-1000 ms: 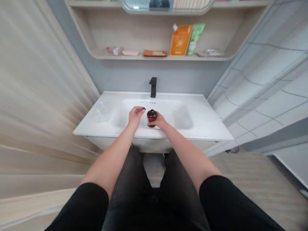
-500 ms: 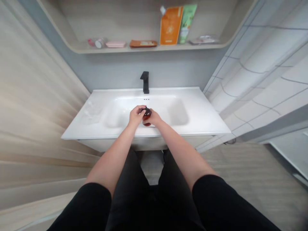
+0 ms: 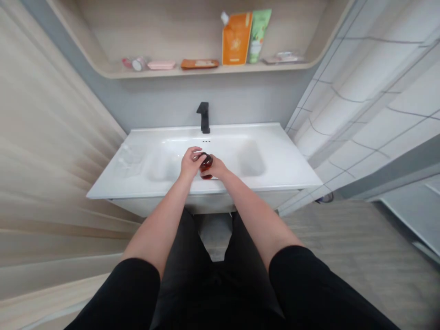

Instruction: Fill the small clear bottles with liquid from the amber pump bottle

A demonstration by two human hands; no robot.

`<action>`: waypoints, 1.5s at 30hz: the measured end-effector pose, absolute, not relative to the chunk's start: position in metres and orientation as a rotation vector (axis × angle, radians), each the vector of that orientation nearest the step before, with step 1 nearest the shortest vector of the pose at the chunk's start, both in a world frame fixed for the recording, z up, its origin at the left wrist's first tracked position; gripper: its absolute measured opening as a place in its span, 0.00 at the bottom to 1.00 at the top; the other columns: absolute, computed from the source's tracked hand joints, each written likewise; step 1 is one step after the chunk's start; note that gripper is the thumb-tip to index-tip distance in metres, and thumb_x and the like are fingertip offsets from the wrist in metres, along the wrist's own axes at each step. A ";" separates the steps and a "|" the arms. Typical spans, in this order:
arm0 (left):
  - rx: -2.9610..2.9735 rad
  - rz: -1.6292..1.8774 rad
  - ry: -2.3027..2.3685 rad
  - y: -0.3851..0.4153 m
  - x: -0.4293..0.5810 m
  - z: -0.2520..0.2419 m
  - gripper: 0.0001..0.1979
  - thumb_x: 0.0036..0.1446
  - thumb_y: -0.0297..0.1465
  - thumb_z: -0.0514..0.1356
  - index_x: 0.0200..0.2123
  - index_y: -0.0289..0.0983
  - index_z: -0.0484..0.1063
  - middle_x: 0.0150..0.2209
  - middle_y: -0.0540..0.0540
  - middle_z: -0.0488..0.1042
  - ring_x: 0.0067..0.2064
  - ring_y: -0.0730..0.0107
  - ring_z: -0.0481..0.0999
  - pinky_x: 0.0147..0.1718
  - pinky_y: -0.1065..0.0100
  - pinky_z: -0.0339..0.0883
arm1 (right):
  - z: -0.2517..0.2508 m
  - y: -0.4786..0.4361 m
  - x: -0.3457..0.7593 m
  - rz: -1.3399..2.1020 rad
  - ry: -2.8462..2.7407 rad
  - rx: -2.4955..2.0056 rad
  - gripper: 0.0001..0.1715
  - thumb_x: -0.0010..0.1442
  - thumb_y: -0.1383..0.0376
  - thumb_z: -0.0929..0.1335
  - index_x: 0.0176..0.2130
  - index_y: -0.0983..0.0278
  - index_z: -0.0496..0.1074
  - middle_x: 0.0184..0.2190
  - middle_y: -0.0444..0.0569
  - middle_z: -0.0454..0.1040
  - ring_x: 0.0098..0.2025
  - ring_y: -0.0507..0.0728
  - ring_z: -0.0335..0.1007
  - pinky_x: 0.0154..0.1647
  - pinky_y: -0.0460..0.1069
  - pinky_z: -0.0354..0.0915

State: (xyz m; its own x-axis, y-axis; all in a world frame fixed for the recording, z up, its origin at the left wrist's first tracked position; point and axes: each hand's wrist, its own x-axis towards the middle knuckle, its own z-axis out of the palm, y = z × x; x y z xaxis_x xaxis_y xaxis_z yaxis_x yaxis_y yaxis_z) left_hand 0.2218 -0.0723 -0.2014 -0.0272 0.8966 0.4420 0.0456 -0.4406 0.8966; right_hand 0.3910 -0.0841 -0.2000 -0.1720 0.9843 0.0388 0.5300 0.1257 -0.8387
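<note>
My right hand (image 3: 217, 167) is closed around the brown bottle (image 3: 206, 171) while my left hand (image 3: 190, 164) curls over its dark cap (image 3: 206, 161) — gripping or not, I can't tell — the bottle over the white sink (image 3: 282, 169), at 6 o'clock from the black tap (image 3: 204, 118).

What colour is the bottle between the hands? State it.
The bottle is dark reddish-brown, seen best in head view.

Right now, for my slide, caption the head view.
Left hand at the top of a dark red bottle gripped by the right hand over a white washbasin, black faucet behind.
</note>
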 end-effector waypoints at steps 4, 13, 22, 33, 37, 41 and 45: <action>1.466 1.587 0.994 -0.072 0.222 -0.201 0.19 0.62 0.42 0.65 0.53 0.43 0.73 0.55 0.40 0.82 0.53 0.54 0.86 0.58 0.49 0.79 | -0.202 -0.083 0.390 0.934 -1.787 -1.437 0.37 0.41 0.61 0.85 0.48 0.59 0.74 0.43 0.43 0.84 0.47 0.61 0.82 0.55 0.56 0.76; 1.509 1.518 1.086 -0.072 0.223 -0.201 0.20 0.55 0.37 0.72 0.50 0.40 0.76 0.47 0.41 0.85 0.52 0.56 0.86 0.61 0.50 0.78 | -0.202 -0.082 0.391 0.936 -1.813 -1.451 0.37 0.40 0.60 0.85 0.48 0.59 0.74 0.43 0.42 0.84 0.47 0.61 0.83 0.55 0.56 0.77; 1.687 1.468 1.157 -0.071 0.226 -0.208 0.23 0.54 0.38 0.73 0.53 0.41 0.78 0.57 0.40 0.82 0.62 0.50 0.82 0.65 0.48 0.76 | -0.201 -0.081 0.390 0.944 -1.765 -1.385 0.39 0.42 0.62 0.85 0.53 0.59 0.78 0.45 0.44 0.86 0.50 0.64 0.84 0.60 0.59 0.77; 1.718 1.275 1.576 -0.094 0.229 -0.192 0.32 0.49 0.40 0.80 0.57 0.44 0.78 0.51 0.43 0.86 0.55 0.48 0.85 0.64 0.47 0.76 | -0.201 -0.090 0.388 0.939 -1.736 -1.283 0.42 0.49 0.57 0.83 0.60 0.61 0.75 0.57 0.52 0.84 0.58 0.67 0.83 0.64 0.59 0.76; 1.760 1.315 1.505 -0.095 0.229 -0.192 0.35 0.48 0.37 0.80 0.59 0.44 0.76 0.57 0.39 0.84 0.59 0.45 0.83 0.65 0.44 0.74 | -0.197 -0.096 0.382 0.807 -1.896 -1.361 0.38 0.53 0.59 0.81 0.59 0.62 0.73 0.56 0.56 0.84 0.55 0.67 0.84 0.58 0.56 0.77; 1.807 1.352 1.423 -0.094 0.229 -0.192 0.32 0.49 0.34 0.77 0.57 0.43 0.76 0.59 0.38 0.82 0.60 0.45 0.83 0.67 0.42 0.72 | -0.192 -0.101 0.380 0.594 -2.057 -1.436 0.29 0.55 0.62 0.79 0.54 0.62 0.73 0.55 0.58 0.82 0.51 0.66 0.84 0.55 0.54 0.77; 1.792 1.338 1.438 -0.097 0.230 -0.187 0.31 0.48 0.31 0.75 0.56 0.43 0.76 0.56 0.40 0.83 0.57 0.48 0.83 0.67 0.43 0.73 | -0.190 -0.105 0.381 0.571 -2.043 -1.437 0.34 0.54 0.59 0.78 0.56 0.62 0.69 0.51 0.56 0.84 0.51 0.67 0.83 0.51 0.54 0.76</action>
State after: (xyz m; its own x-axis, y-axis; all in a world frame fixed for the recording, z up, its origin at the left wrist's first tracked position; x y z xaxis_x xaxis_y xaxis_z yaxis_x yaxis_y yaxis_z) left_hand 0.2302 -0.0975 -0.1874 -0.0291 0.9209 0.3887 0.4538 -0.3343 0.8260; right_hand 0.3815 -0.1053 -0.1901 -0.2595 0.9433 0.2071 0.6992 0.3314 -0.6334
